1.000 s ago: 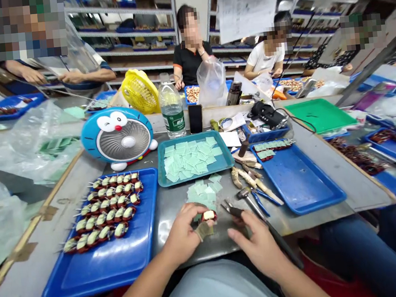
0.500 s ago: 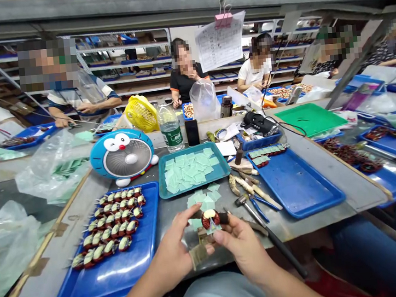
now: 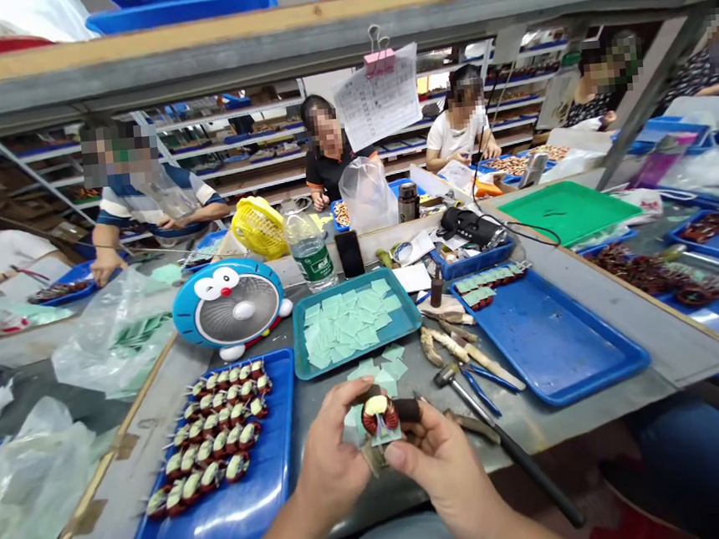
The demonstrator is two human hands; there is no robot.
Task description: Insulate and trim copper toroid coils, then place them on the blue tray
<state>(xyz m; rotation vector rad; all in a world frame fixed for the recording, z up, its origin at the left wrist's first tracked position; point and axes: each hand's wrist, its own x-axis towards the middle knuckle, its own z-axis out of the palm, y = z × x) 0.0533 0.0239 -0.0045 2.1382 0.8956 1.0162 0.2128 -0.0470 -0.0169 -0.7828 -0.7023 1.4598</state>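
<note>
Since a second ago the right hand (image 3: 441, 474) has come in beside the left hand (image 3: 331, 450), and both now hold a toroidal copper coil (image 3: 379, 414) up over the bench, just in front of the teal tray (image 3: 411, 307). The fingers of each hand are together and clamped on the coil, with a pale green paper square (image 3: 387, 435) pinched under it. Loose green squares (image 3: 388, 371) lie just before the teal tray, which is heaped with more. Left of that tray sits a blue tray (image 3: 289, 418) of finished coils in rows; right of it, a small hammer (image 3: 445, 374) and blue-handled pliers (image 3: 480, 390) lie on the bench. Beyond the tray stand a water bottle (image 3: 309, 255) and a blue cartoon fan (image 3: 230, 308), and further off a person in a black shirt (image 3: 326, 167) sits across the bench.
</note>
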